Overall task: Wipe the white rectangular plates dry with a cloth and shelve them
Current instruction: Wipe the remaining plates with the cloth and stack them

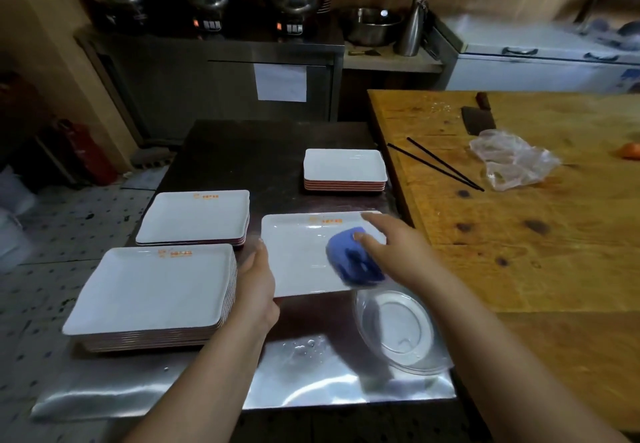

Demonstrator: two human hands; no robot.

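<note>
Forearms enter from the bottom edge and converge on a single white rectangular plate [301, 255] lying on the steel surface [311, 383]. Left hand [258, 279]: its grip is closed on the plate's left short edge, fingers hidden beneath the rim, steadying or slightly lifting it. Right hand [391, 245]: fingers curled over a blue cloth [356, 259], pressing it onto the right half of the plate; the cloth is motion-blurred, consistent with wiping in progress.

The plate's long axis runs left to right across the view, with its orange printed mark along the far edge. The cloth sits at the right end of that axis, so the unwiped stretch lies to the left, toward the holding hand; a sweep along the long axis would probably serve next.

Near stack [152, 293] of like plates stands just beside the left hand, the closer hand for transferring the wiped plate. A second stack [195, 217] lies behind it, and a smaller stack [344, 168] farther back. No shelf can be identified.

Clear glass dish [398, 331] rests near the plate's front right corner, under the right forearm. Wooden board [519, 217] at right carries chopsticks [436, 165], a cleaver [478, 120] and a crumpled plastic bag [512, 160].
</note>
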